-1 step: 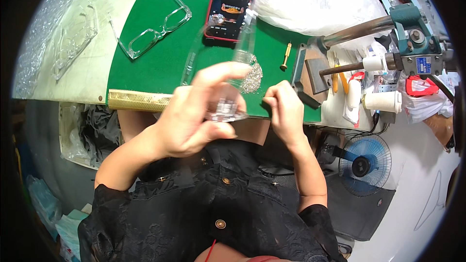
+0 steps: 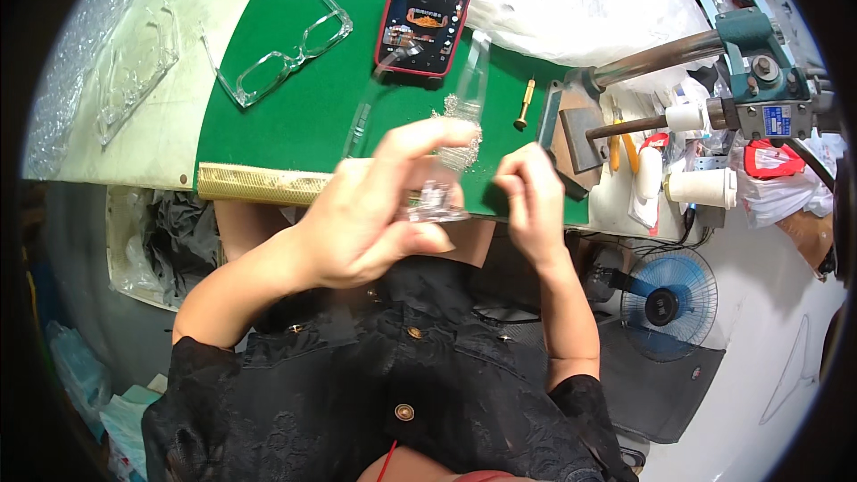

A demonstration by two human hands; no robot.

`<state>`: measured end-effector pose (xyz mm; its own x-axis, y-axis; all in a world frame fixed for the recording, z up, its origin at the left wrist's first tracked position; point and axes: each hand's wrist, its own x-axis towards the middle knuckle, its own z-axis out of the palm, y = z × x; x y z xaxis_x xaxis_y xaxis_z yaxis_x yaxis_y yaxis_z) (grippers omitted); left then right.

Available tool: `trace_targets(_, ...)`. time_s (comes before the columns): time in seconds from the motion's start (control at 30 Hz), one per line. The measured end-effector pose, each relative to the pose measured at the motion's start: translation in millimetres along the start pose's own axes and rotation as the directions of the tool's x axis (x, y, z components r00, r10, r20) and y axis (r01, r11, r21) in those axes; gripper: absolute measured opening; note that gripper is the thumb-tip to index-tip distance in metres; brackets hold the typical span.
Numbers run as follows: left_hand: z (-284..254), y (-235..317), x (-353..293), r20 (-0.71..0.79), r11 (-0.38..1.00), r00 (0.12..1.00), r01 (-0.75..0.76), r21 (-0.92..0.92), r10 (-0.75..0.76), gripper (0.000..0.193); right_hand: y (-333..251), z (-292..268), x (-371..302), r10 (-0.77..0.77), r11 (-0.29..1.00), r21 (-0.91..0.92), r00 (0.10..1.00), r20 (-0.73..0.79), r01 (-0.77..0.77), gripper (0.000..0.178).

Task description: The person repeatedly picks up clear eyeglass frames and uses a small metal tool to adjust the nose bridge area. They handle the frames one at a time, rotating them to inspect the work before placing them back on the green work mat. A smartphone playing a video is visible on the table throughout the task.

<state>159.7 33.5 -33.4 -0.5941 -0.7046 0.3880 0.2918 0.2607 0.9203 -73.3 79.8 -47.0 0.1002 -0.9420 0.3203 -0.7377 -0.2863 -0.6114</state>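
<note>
Clear plastic eyeglasses [image 2: 437, 202] are in my left hand [image 2: 379, 192], pinched by the front between thumb and fingers. Their see-through temples stretch away from me over the green mat, one passing across a pile of tiny silvery screw-like pieces [image 2: 459, 153]. My right hand [image 2: 536, 201] is closed at the mat's near edge, right of the pile. Its fingers curl inward, and whatever they may hold is hidden. Beyond it lies a small yellow-handled screwdriver [image 2: 525, 105]. Another pair of clear eyeglasses [image 2: 284, 64] rests unfolded at the mat's far left.
A phone in a red case [image 2: 430, 13] lies at the back of the green mat [image 2: 268, 129]. A gold perforated strip [image 2: 259, 184] runs along the near edge. To the right stands a metal hand press [image 2: 754, 76], with a white cup [image 2: 703, 187] beside it and a blue fan [image 2: 669, 303] below.
My left hand has shifted slightly to the right with the eyeglasses, whose temples swung right too. My right hand has edged a little right and stays closed.
</note>
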Motion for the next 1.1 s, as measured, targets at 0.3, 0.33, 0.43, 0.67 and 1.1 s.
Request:
trace_targets(0.3, 39, -1, 20, 0.184, 0.987, 0.982, -0.058, 0.151, 0.03, 0.077, -66, -47, 28, -0.464, 0.886, -0.068, 0.874, -0.142, 0.459, 0.014)
trace_targets(0.33, 40, -2, 19, 0.184, 0.984, 0.983, -0.057, 0.167, 0.025, 0.076, -66, -46, 26, -0.448, 0.894, -0.074, 0.881, -0.155, 0.442, 0.015)
trace_targets(0.43, 40, -3, 20, 0.169, 0.973, 0.985, -0.064, 0.223, 0.027, 0.075, -64, -44, 26, -0.446, 0.895, -0.09, 0.878, -0.174, 0.437, 0.017)
trace_targets(0.67, 40, -3, 18, 0.137, 0.96, 0.99, -0.059, 0.275, 0.021, 0.073, -59, -42, 25, -0.433, 0.9, -0.034, 0.883, -0.182, 0.434, 0.019)
trace_targets(1.1, 38, 2, 21, 0.168, 0.975, 0.985, 0.004, 0.223, -0.043, 0.069, -60, -42, 31, -0.483, 0.875, -0.071, 0.859, -0.172, 0.478, 0.021)
